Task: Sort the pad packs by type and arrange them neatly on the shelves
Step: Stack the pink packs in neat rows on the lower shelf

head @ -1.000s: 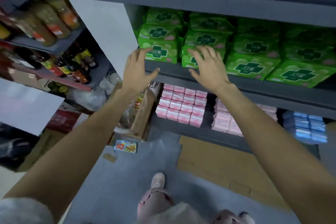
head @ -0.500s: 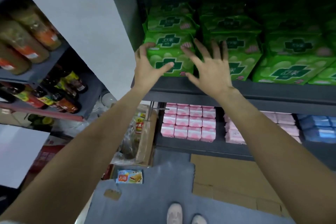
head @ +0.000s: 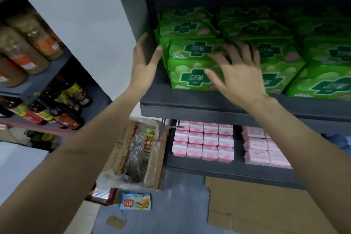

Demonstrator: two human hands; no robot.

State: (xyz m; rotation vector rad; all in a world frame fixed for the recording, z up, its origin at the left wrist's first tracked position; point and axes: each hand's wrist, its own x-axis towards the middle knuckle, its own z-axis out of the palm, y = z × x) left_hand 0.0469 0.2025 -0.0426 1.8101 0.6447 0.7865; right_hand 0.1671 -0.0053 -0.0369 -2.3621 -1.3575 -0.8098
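Leftmost stack of green pad packs being squared between two hands

Nearest, the left hand (head: 144, 62) is laid flat with fingers straight against the stack's left side; the right hand (head: 236, 70) is spread across the front pack (head: 191, 78) on the upper shelf (head: 190, 100). Soft, light, slippery film is judged; the sides are best gripped. Three green packs are counted in this stack, beyond which more are seen; twelve pink packs (head: 203, 141) lie below.

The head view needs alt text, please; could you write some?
Two bare hands, left hand and right hand, fingers spread, flank the leftmost stack of green pad packs on a grey shelf. Pink pad packs fill the shelf below.
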